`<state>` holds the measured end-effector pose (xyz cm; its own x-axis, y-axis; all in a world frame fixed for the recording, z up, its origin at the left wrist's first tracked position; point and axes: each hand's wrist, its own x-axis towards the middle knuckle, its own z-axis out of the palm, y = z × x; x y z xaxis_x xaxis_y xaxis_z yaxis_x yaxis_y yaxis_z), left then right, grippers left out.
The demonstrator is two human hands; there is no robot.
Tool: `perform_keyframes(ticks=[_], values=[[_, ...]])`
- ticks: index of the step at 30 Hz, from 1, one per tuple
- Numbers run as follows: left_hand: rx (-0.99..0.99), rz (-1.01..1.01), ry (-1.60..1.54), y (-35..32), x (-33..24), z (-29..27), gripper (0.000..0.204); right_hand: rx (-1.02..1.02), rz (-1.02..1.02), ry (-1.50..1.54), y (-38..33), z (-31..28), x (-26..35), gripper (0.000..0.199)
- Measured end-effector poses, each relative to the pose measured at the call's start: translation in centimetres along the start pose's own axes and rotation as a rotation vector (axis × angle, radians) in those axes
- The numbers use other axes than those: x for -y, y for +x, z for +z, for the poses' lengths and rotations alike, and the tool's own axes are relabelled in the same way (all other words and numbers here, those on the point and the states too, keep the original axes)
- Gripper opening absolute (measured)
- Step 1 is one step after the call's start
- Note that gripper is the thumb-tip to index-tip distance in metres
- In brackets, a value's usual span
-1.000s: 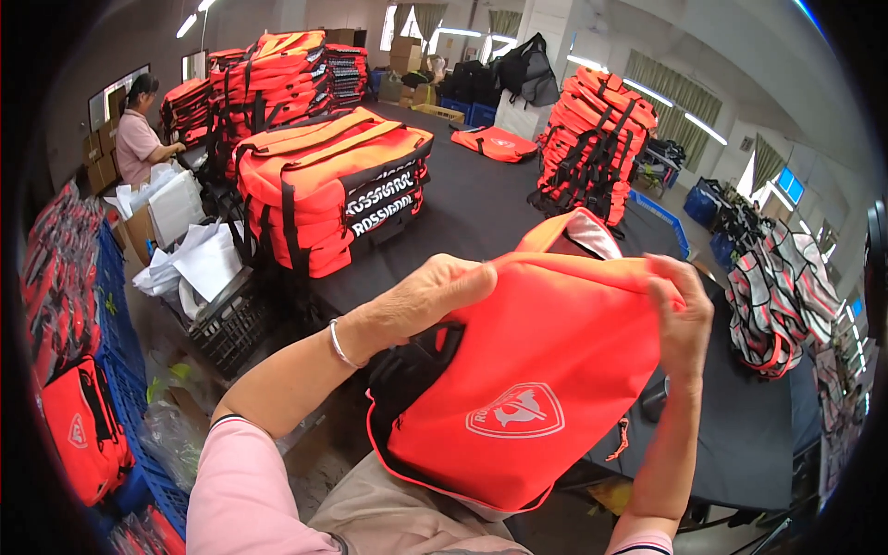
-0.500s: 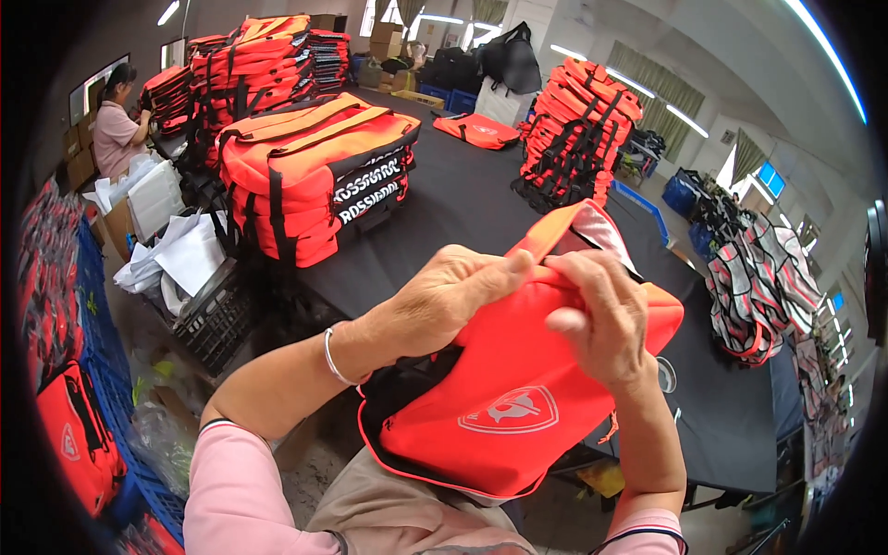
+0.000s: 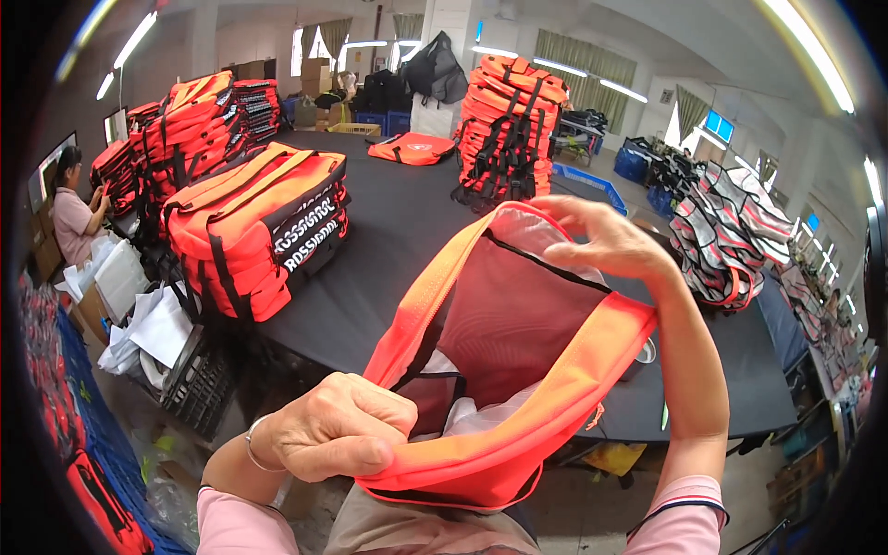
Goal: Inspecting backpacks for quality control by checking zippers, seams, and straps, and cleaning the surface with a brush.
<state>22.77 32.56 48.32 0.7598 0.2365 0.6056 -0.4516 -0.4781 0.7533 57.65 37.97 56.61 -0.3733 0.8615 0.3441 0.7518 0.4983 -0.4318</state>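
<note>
Bag held open above the lap, seen from the head. The orange-red fabric bag with a broad orange rim (image 3: 555, 388) lies in front of the torso, at the near side of the black-covered bench (image 3: 398, 203), its mouth spread wide and facing upward. The dark reddish mesh panel (image 3: 518, 314) and pale lining show inside. The left hand (image 3: 338, 430), with a thin silver bangle (image 3: 250, 444) at its wrist, is at the bag's near left corner; its grip is clamped on the rim, thumb uppermost. The right hand (image 3: 606, 240) is at the far side of the mouth, its grip apart: thumb and fingers are spread, and whether they press on the fabric cannot be told.

On the bench, to the left, sits a block of stacked orange-red bags with black straps and white lettering (image 3: 259, 213); beyond the bag rises a tall orange-red stack with dangling black straps (image 3: 509, 129), with a single flat orange-red bag (image 3: 412, 149) to its left. Left of the bench, a black plastic lattice crate (image 3: 199, 379) stands with loose white sheets (image 3: 162, 328). At far left is a co-worker in a pink top (image 3: 76, 208). At right hangs a bundle of grey, black and red pieces (image 3: 726, 240).
</note>
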Motion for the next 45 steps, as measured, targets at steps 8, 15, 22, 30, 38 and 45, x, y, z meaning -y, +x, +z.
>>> perform_keyframes(ticks=[8, 15, 22, 30, 38, 45], values=[[-0.389, -0.071, 1.032, 7.0, -1.1, -5.5, 0.066, -0.044, 0.119, 0.191, 1.0, 2.9, 1.0, 0.027], [0.225, -0.242, 1.296, 13.6, 1.8, -7.0, 0.052, 0.392, 0.076, 0.004, 1.2, 2.1, 5.0, 0.037], [0.32, -0.306, 1.29, 13.9, 1.6, -7.7, 0.023, 0.671, 0.235, 0.635, -4.2, 2.1, 0.8, 0.042], [0.66, -0.434, 1.123, 17.3, 2.7, -0.7, 0.04, 0.447, 0.241, 0.534, -6.5, 3.7, 2.0, 0.037], [0.744, -0.083, 1.244, 16.4, 5.6, -0.2, 0.035, 0.126, 0.131, 0.162, -11.2, 5.4, 2.1, 0.037], [0.517, 0.245, 1.451, 17.1, 7.9, -1.2, 0.012, -0.507, -0.176, -0.154, -11.7, 9.5, -0.5, 0.032]])
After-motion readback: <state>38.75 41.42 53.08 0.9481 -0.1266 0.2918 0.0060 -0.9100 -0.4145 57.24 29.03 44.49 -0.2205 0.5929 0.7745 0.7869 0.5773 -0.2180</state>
